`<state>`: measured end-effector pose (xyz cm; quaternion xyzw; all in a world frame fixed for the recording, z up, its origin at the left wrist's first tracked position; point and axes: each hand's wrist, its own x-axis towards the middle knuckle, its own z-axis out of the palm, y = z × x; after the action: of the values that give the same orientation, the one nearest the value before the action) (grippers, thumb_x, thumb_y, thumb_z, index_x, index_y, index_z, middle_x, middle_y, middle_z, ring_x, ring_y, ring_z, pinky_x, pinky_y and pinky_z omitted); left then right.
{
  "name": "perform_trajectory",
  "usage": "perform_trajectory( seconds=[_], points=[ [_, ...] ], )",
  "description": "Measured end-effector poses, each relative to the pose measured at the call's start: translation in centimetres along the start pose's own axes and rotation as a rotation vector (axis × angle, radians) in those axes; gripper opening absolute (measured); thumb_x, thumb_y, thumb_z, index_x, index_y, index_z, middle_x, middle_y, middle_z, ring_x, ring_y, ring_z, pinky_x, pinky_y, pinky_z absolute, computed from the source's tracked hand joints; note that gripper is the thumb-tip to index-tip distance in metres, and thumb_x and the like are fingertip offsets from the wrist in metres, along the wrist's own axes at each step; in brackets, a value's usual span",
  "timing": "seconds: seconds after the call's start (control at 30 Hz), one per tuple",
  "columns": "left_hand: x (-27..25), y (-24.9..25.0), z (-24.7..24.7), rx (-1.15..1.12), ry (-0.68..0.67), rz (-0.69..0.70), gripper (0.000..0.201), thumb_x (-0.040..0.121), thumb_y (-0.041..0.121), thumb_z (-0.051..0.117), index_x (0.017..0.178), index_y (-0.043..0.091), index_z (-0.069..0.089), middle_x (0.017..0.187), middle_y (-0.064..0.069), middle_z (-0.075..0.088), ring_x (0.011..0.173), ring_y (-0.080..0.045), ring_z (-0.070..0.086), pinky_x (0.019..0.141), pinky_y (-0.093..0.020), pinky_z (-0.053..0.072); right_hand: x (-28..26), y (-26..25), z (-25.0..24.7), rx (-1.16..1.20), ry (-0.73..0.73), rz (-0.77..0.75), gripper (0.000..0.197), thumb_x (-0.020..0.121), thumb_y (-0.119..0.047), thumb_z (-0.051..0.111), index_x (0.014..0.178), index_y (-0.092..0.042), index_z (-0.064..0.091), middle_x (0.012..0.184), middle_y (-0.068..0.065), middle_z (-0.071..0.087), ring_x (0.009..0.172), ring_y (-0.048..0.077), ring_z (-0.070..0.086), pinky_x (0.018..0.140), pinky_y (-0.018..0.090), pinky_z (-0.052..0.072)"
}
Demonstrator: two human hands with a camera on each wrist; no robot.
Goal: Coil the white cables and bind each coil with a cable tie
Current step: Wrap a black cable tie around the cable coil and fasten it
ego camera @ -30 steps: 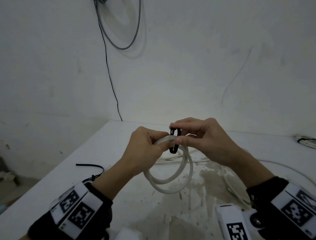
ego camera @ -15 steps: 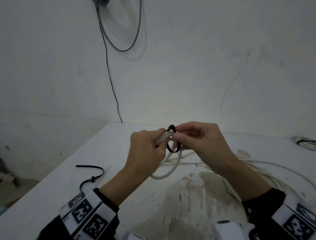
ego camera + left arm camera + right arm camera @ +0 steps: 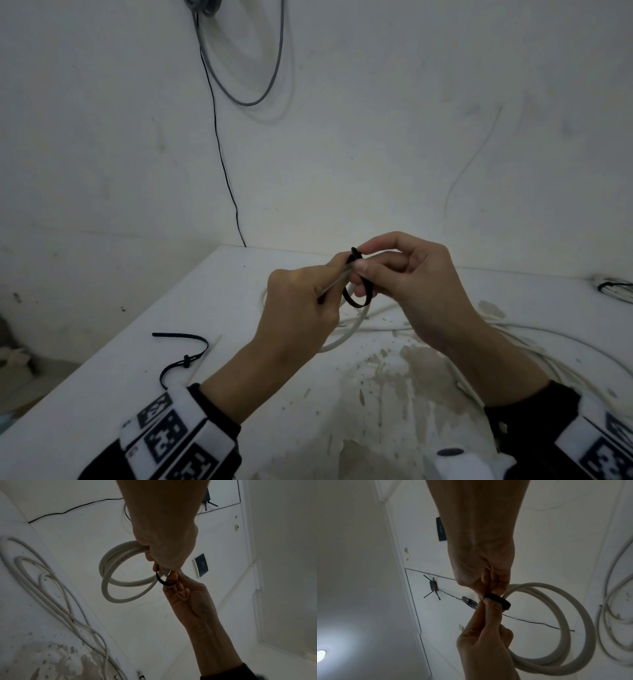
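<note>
My left hand (image 3: pixel 301 301) grips a white cable coil (image 3: pixel 342 337) at its top, held up above the white table (image 3: pixel 191 308). A black cable tie (image 3: pixel 356 298) is looped around the coil's strands. My right hand (image 3: pixel 404 277) pinches the tie at its head between thumb and forefinger. In the left wrist view the coil (image 3: pixel 120 574) hangs from the left hand (image 3: pixel 164 555) and the black tie (image 3: pixel 163 580) loops by the right hand (image 3: pixel 187 596). From the right wrist the tie (image 3: pixel 500 601) sits between both hands, the coil (image 3: pixel 556 628) to the right.
A spare black cable tie (image 3: pixel 183 356) lies on the table to the left. Loose white cable (image 3: pixel 534 356) sprawls over the table's right side, seen also as loose white cable (image 3: pixel 42 588). A bound coil (image 3: pixel 616 291) lies at the far right edge. A dark wire (image 3: pixel 222 154) hangs on the wall.
The hands have risen and tilted the coil more edge-on. The tie's loop has shrunk around the strands as the right hand shifted its pinch to the top.
</note>
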<state>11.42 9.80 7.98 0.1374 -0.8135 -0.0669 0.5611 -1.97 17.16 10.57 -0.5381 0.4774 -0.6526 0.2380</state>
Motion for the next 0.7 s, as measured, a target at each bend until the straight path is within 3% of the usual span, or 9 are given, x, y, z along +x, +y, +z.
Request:
perform_trajectory(
  seconds=[0.1,0.17,0.23,0.3,0.33,0.4,0.47,0.57,0.7],
  points=[
    [-0.1,-0.1,0.0,-0.010,-0.009,-0.046,0.022,0.083,0.007,0.066,0.101,0.016,0.073,0.045,0.012,0.034,0.037,-0.004,0.028,0.044,-0.004,0.024,0.1,0.0,0.1,-0.037,0.018,-0.026,0.006,0.081,0.000,0.067,0.085,-0.005,0.068,0.063,0.010,0.071,0.054,0.019,0.065,0.058,0.024,0.051],
    [-0.1,-0.1,-0.2,-0.120,-0.030,-0.218,0.024,0.085,0.011,0.067,0.100,0.029,0.072,0.042,0.008,0.042,0.039,-0.008,0.033,0.042,-0.010,0.025,0.3,0.1,-0.3,-0.252,0.017,-0.113,0.010,0.082,-0.018,0.069,0.092,-0.015,0.071,0.075,0.001,0.073,0.069,0.009,0.068,0.062,0.019,0.050],
    [0.1,-0.4,-0.3,-0.299,-0.021,-0.451,0.027,0.085,0.015,0.068,0.092,0.041,0.069,0.043,0.007,0.046,0.042,-0.007,0.032,0.044,-0.020,0.029,0.5,0.7,-0.9,-0.512,0.009,-0.137,0.037,0.079,-0.049,0.059,0.109,-0.028,0.065,0.096,-0.011,0.068,0.091,0.001,0.062,0.072,0.018,0.048],
    [0.4,-0.4,-0.3,-0.427,0.006,-0.620,0.026,0.083,0.016,0.068,0.088,0.041,0.071,0.048,0.004,0.049,0.044,-0.010,0.034,0.048,-0.024,0.033,0.4,1.7,-0.8,-0.533,-0.036,-0.062,0.061,0.075,-0.064,0.042,0.120,-0.026,0.057,0.102,-0.013,0.063,0.096,0.000,0.059,0.080,0.023,0.048],
    [0.5,-0.3,-0.2,-0.479,0.008,-0.679,0.024,0.083,0.014,0.068,0.089,0.037,0.072,0.051,0.000,0.051,0.044,-0.010,0.035,0.049,-0.023,0.035,0.1,2.2,-0.4,-0.473,-0.050,-0.019,0.064,0.076,-0.064,0.037,0.116,-0.020,0.059,0.094,-0.010,0.064,0.088,0.002,0.062,0.078,0.027,0.050],
    [0.6,0.1,-0.1,-0.596,-0.024,-0.761,0.022,0.084,0.009,0.066,0.095,0.027,0.073,0.058,-0.007,0.059,0.041,-0.008,0.035,0.046,-0.019,0.036,-0.4,2.9,0.5,-0.281,0.025,0.061,0.064,0.080,-0.061,0.034,0.096,-0.007,0.064,0.067,-0.003,0.059,0.060,0.011,0.062,0.061,0.032,0.054],
    [0.5,0.5,0.1,-0.701,-0.093,-0.807,0.022,0.085,0.007,0.064,0.104,0.017,0.072,0.072,-0.017,0.066,0.038,-0.005,0.033,0.043,-0.015,0.035,-0.5,3.1,1.0,-0.192,0.169,0.101,0.065,0.080,-0.062,0.032,0.070,-0.005,0.060,0.046,-0.006,0.047,0.040,0.010,0.048,0.042,0.026,0.042],
    [0.5,0.9,0.0,-0.784,-0.199,-0.810,0.024,0.088,0.008,0.060,0.110,0.011,0.070,0.080,-0.017,0.068,0.039,-0.005,0.030,0.042,-0.014,0.032,-0.4,2.9,1.1,-0.286,0.300,0.091,0.070,0.073,-0.071,0.031,0.052,-0.005,0.044,0.037,-0.006,0.034,0.035,0.009,0.032,0.044,0.022,0.030],
    [0.3,1.1,-0.1,-0.844,-0.339,-0.772,0.023,0.090,0.011,0.056,0.106,0.021,0.070,0.081,-0.008,0.072,0.046,-0.010,0.027,0.049,-0.021,0.029,-0.3,2.8,1.0,-0.389,0.408,0.043,0.069,0.079,-0.064,0.042,0.039,-0.010,0.028,0.034,-0.008,0.023,0.034,0.009,0.024,0.040,0.016,0.026]
  ],
)
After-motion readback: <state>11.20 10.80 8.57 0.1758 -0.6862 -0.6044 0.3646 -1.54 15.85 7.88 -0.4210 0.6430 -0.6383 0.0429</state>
